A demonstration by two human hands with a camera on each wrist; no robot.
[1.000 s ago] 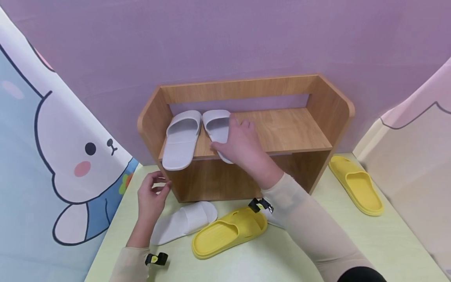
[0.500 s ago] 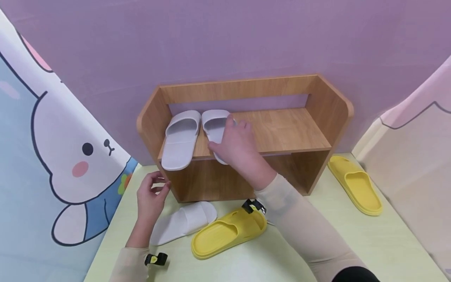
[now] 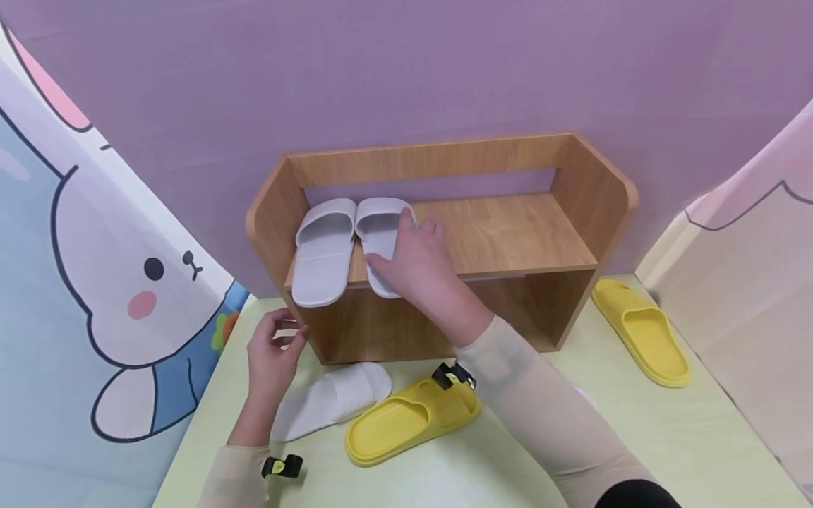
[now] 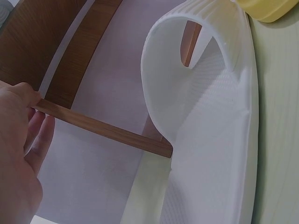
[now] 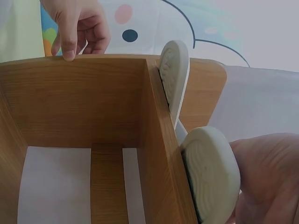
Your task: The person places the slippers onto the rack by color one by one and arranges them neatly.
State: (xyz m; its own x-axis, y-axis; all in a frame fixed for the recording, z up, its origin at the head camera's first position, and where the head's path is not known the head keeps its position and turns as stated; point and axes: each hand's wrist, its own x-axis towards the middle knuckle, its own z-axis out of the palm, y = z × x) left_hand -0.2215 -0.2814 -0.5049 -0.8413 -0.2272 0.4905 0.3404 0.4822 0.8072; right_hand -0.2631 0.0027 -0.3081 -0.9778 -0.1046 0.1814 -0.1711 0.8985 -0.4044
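Observation:
A small wooden shoe rack (image 3: 508, 229) stands against the purple wall. My right hand (image 3: 425, 264) holds a white slipper (image 3: 379, 205) on its upper shelf, thumb on the left edge and fingers along the right side. Close beside it lies the other white slipper (image 3: 322, 271), both toes toward the wall and soles jutting past the shelf's front edge. My left hand (image 3: 272, 353) grips the front edge of the rack's left side panel (image 4: 107, 128), low down. In the right wrist view the slipper's sole (image 5: 212, 177) shows at the shelf edge, with the left hand (image 5: 81, 28) beyond.
Before the rack, a ribbed white slipper (image 3: 336, 396) and a yellow slipper (image 3: 394, 427) lie on the pale green surface. Another yellow slipper (image 3: 648, 339) lies right of the rack. A white object (image 3: 586, 396) peeks out behind the right sleeve.
My right hand has slid the white slipper left along the shelf, closing the gap to its mate. The left hand stays at the side panel.

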